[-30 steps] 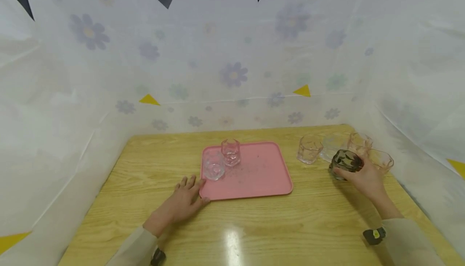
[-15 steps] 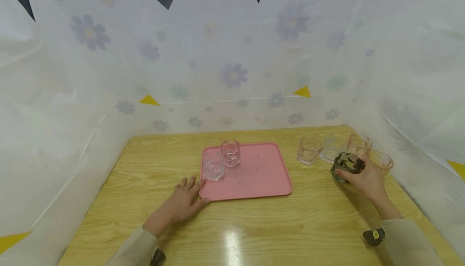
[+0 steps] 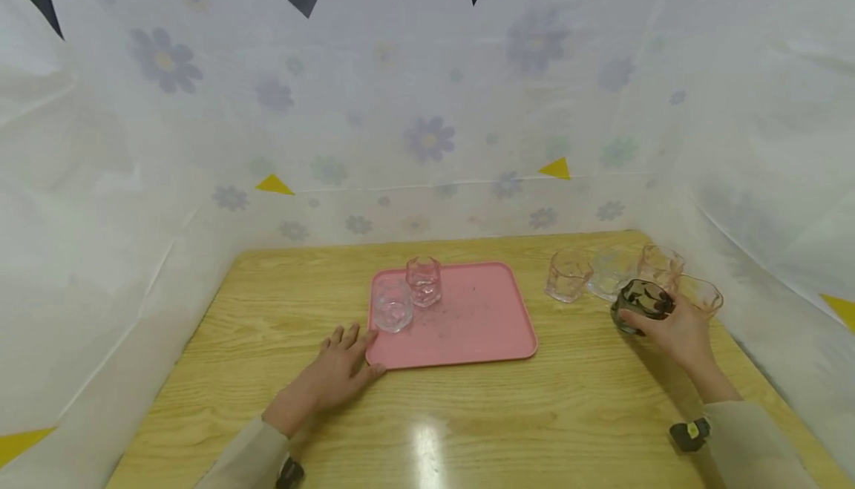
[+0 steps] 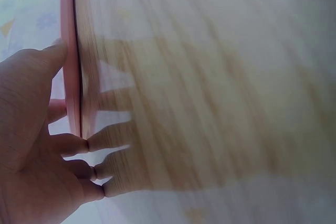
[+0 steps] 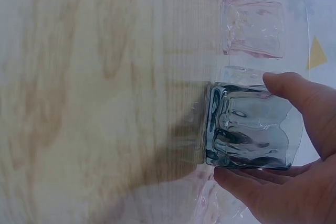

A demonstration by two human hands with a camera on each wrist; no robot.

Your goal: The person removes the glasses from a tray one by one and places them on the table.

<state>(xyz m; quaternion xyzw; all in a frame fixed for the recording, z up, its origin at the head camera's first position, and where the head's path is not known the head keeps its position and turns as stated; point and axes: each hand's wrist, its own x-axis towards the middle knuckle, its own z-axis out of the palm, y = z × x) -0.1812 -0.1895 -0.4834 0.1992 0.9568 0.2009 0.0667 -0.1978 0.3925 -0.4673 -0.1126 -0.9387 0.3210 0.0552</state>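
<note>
In the head view my right hand grips a dark smoky glass between thumb and fingers, at the right of the table. The right wrist view shows the glass with its base close to the wood and the thumb along its side. My left hand rests at the near left corner of a pink tray, fingers spread and thumb touching the rim. On the tray's left part stand a clear glass and a pinkish glass behind it.
Around the dark glass stand a pale pink glass, a clear glass, another pinkish glass and an amber-pink one partly behind my right hand. White sheeting encloses the wooden table at the back and sides.
The dark glass has shifted slightly to the right in my right hand's grip. My left hand, the tray and the other glasses stay where they were.
</note>
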